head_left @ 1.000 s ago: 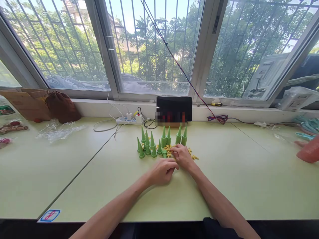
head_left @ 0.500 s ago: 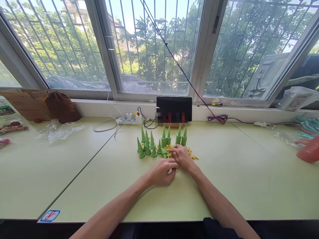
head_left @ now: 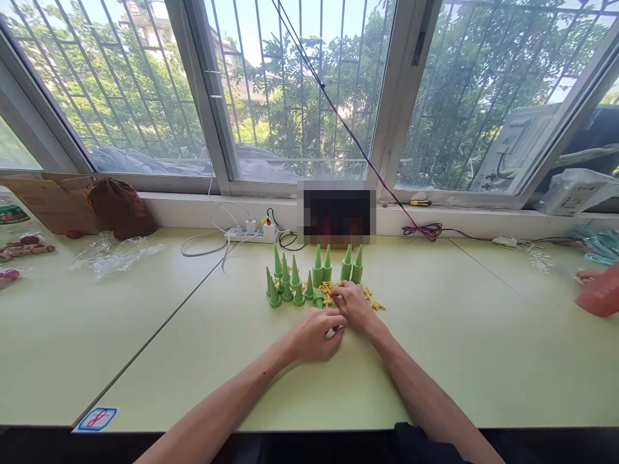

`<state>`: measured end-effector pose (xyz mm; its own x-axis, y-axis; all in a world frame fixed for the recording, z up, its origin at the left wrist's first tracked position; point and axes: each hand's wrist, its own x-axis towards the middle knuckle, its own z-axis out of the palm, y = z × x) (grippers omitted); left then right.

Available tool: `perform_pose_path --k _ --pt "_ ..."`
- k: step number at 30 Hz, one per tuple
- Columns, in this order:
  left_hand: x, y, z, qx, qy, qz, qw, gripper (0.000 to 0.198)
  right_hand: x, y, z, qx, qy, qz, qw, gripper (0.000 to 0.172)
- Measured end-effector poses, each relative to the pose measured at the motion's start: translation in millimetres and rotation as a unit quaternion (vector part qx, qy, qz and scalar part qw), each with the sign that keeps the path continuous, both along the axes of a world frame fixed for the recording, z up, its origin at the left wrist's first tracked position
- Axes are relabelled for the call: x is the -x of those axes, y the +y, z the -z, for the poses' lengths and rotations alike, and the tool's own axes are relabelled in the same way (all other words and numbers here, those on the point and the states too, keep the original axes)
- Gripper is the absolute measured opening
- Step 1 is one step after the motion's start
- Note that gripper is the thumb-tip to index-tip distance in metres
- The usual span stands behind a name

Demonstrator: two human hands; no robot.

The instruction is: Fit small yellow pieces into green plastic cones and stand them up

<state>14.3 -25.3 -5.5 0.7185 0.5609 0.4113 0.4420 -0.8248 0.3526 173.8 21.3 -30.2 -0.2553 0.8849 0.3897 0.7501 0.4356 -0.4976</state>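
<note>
Going by head view: green cones (head_left: 295, 274) stand upright mid-table, look done; yellow bits (head_left: 325, 287) lie loose by my right hand (head_left: 354, 304), look unfinished. Left hand (head_left: 315, 335) curled just beside; can't tell if either pinches anything.

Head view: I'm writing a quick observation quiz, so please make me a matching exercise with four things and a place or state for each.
1. Green cones
2. Yellow pieces
3. Brown bag
4. Utility knife

A. On the windowsill
B. Scattered near the right hand
C. Mostly standing upright
D. Beside the cardboard box

Pairs: 1-C, 2-B, 3-D, 4-A
</note>
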Motion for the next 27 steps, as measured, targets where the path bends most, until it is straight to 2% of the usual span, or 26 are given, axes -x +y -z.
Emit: perform_pose_path --k 12,27 --pt "0.0 1.9 4.5 -0.015 -0.007 0.006 1.0 0.021 -0.8 2.1 4.9 0.009 0.033 -0.04 0.999 0.029" --pt "1.3 2.5 5.7 -0.029 0.01 0.002 1.0 0.026 0.3 1.5 5.1 -0.007 0.018 -0.022 1.0 0.02"
